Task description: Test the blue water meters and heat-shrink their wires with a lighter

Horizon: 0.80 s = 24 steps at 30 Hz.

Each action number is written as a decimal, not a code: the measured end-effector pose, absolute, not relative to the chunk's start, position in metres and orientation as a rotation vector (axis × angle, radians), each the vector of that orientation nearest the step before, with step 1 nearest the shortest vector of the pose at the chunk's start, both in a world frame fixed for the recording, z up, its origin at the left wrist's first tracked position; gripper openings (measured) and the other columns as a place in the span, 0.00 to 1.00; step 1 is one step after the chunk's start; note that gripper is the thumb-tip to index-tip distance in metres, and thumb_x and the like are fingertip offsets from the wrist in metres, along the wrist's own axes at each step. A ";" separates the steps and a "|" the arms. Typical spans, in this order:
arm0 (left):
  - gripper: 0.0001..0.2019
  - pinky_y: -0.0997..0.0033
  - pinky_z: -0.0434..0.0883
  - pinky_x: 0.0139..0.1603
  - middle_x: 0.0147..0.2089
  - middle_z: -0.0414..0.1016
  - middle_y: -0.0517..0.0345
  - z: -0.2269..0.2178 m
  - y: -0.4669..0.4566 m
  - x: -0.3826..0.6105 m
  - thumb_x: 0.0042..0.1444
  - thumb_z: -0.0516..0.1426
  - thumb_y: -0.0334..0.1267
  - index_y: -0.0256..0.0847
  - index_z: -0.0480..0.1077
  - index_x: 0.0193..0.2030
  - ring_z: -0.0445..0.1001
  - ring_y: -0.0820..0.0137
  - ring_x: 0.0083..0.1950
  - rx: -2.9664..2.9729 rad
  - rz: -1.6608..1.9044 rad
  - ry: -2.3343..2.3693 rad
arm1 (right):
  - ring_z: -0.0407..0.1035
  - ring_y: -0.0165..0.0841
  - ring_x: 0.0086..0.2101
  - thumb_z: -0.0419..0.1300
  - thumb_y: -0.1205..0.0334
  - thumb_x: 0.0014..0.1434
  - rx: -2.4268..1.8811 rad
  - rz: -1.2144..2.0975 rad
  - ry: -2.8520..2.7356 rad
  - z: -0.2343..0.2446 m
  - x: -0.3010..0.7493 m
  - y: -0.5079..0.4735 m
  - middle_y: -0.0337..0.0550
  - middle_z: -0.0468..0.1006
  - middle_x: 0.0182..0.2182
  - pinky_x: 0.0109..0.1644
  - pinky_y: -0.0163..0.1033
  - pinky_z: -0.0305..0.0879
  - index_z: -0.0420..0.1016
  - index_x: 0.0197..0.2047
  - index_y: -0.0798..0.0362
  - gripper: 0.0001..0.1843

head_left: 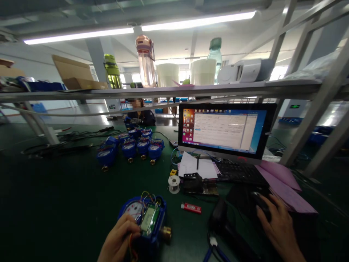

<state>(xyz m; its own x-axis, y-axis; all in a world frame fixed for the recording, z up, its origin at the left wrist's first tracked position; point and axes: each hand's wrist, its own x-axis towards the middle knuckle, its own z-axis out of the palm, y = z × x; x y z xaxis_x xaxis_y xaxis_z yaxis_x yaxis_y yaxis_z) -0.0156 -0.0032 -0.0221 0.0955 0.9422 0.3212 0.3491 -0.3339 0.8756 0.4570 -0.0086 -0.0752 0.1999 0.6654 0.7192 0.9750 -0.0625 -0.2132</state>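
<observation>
My left hand [120, 238] grips the near side of an open blue water meter [148, 218] at the bottom centre; its green circuit board, coloured wires and brass fitting show. My right hand [278, 227] lies over a black computer mouse [260, 203] at the bottom right, fingers curled on it. A black handheld scanner [222, 225] lies between my hands, with blue-handled pliers [214, 251] at its near end. A red lighter [191, 207] rests just right of the meter.
A monitor [225, 129] with a window open stands behind a black keyboard [240, 173], with white papers [195, 167] and pink sheets [283, 183]. Several blue meters [131, 147] cluster at the back. A solder spool [173, 183] sits mid-table. Bottles and cups line the shelf [169, 89]; a person sits beyond.
</observation>
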 end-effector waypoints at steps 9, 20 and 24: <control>0.06 0.71 0.70 0.37 0.29 0.68 0.59 -0.038 -0.001 -0.007 0.55 0.55 0.35 0.39 0.67 0.27 0.70 0.73 0.33 1.950 1.688 1.156 | 0.53 0.50 0.55 0.46 0.48 0.64 -1.557 -0.359 -1.640 -0.040 0.371 -0.065 0.53 0.59 0.55 0.60 0.56 0.49 0.65 0.54 0.55 0.24; 0.09 0.63 0.66 0.49 0.30 0.74 0.61 0.015 -0.061 0.036 0.53 0.54 0.26 0.41 0.71 0.37 0.69 0.75 0.33 2.698 1.701 1.224 | 0.65 0.42 0.45 0.47 0.56 0.64 -1.221 0.269 -1.963 -0.038 0.279 -0.104 0.48 0.68 0.46 0.48 0.45 0.64 0.64 0.49 0.49 0.13; 0.07 0.69 0.66 0.45 0.28 0.75 0.61 0.023 -0.067 0.070 0.55 0.52 0.29 0.38 0.72 0.35 0.68 0.76 0.30 2.817 1.589 1.009 | 0.65 0.32 0.22 0.48 0.51 0.63 -0.986 0.783 -1.982 -0.039 0.221 -0.112 0.40 0.69 0.24 0.23 0.33 0.61 0.64 0.38 0.54 0.14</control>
